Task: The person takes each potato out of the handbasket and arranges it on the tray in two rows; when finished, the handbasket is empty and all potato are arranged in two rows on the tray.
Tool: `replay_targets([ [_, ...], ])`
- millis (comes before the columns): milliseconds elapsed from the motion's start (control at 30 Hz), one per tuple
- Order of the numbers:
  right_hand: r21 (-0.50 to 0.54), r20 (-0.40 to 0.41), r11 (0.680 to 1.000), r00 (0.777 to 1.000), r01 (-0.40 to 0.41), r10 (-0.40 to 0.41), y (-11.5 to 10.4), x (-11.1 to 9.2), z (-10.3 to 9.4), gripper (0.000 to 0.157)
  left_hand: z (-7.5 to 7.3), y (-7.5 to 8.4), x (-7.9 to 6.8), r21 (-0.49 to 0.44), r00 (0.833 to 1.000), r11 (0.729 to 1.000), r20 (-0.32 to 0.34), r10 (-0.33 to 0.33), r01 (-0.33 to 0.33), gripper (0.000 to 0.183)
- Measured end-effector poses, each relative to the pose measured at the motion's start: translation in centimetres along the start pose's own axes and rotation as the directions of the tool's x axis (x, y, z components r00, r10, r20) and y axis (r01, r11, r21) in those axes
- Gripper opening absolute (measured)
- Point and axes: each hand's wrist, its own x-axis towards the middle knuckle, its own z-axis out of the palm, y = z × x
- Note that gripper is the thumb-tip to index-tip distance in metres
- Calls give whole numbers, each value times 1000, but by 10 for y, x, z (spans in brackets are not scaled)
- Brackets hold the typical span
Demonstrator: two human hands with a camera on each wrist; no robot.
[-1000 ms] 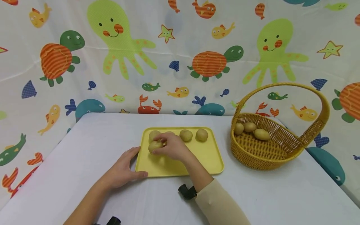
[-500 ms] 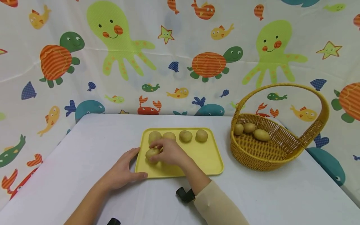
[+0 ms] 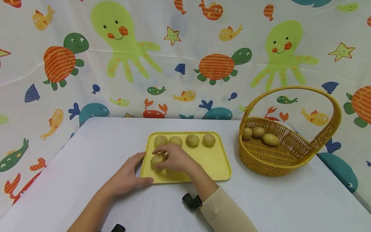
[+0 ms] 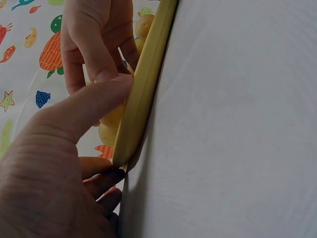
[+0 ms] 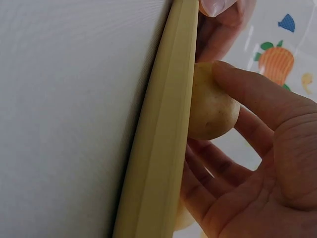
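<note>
My right hand [image 3: 176,159] holds a round potato [image 3: 157,160] between thumb and fingers, low over the left part of a yellow tray [image 3: 203,167]. In the right wrist view, the thumb lies against that potato [image 5: 213,106] just behind the tray's rim [image 5: 163,124]. My left hand [image 3: 127,177] grips the tray's front left corner, its thumb on the front edge and its fingers along the left side. The left wrist view has this thumb [image 4: 94,101] across the rim. Behind the right hand, several potatoes [image 3: 192,140] stand in a row along the tray's back edge.
A woven basket [image 3: 269,166] with a tall arched handle [image 3: 292,87] stands right of the tray, with three potatoes [image 3: 271,139] inside. White cloth [image 3: 116,135] covers the table. A sea-animal print curtain [image 3: 179,48] hangs behind.
My right hand has brought its potato toward the tray's front, away from the back row, and has hardly moved in the last half second. The left hand stays on the tray's corner.
</note>
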Motion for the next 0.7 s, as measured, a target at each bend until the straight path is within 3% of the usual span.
replay_targets([
  [267,-2,26,1000,1000,-4,4,1,-1,-3,49,0,0,-2,3,999,999,-12,35,-35,107],
  [700,19,35,998,998,-57,57,-3,-11,-18,55,0,-1,0,-2,1000,1000,-1,17,-17,109],
])
